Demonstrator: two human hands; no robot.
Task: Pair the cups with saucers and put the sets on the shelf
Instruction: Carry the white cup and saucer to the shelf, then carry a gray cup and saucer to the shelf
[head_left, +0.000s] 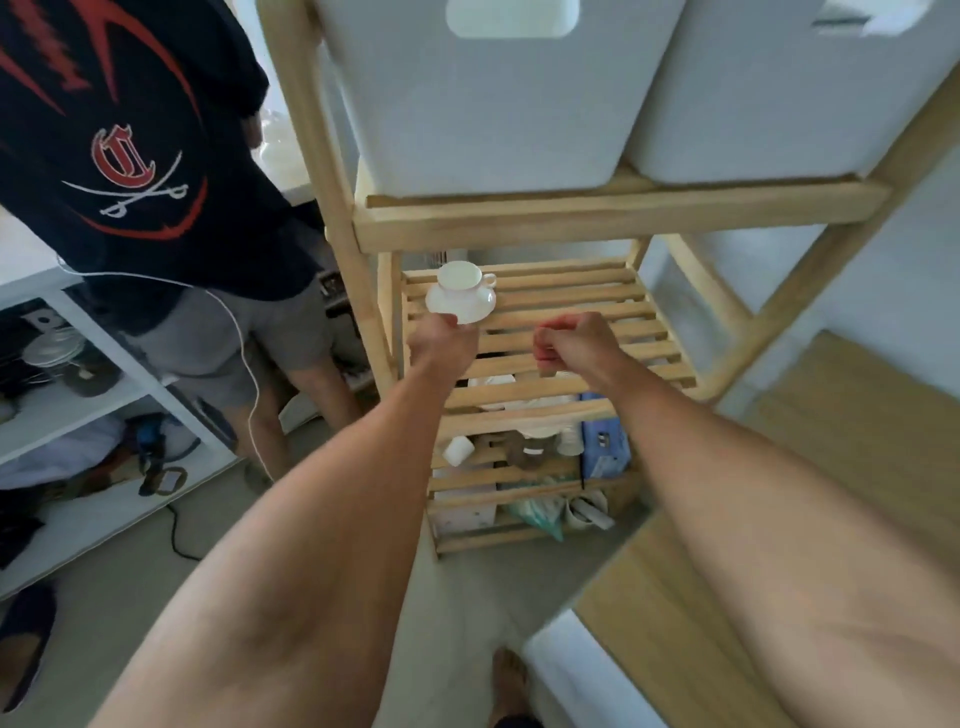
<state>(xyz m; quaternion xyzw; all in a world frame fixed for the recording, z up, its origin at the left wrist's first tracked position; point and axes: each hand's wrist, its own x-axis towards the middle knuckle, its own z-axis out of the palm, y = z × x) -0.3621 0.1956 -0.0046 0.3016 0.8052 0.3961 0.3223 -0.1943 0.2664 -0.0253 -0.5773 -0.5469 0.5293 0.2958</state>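
The left hand (441, 340) holds the near edge of a white saucer (461, 303). A white cup (461, 277) sits on the saucer, and its handle points to the right. The cup and saucer are at the far left of the middle shelf (571, 332), which is made of wood slats. I cannot tell if the saucer is touching the slats or is just above them.

The right hand (569, 343) is over the middle of the same shelf, to the right of the cup. Its fingers are curled in and it holds nothing. The two hands are near each other but apart.

The shelf is part of a wooden rack (343, 208). On the shelf above sit two big white bins (493, 104), side by side. On the lower shelves there are small white pots, a blue box (605, 447) and a green bag (537, 514), all a bit blurry.

On the left stands another person in a dark hoodie (130, 130) with red marks and grey shorts (234, 338). A thin white cord (249, 374) hangs down by the legs. Far left is a white shelf unit (104, 374) with dark things in it. At the near right is a light wood bench (675, 597). A bare foot (511, 675) shows on the floor at the bottom.
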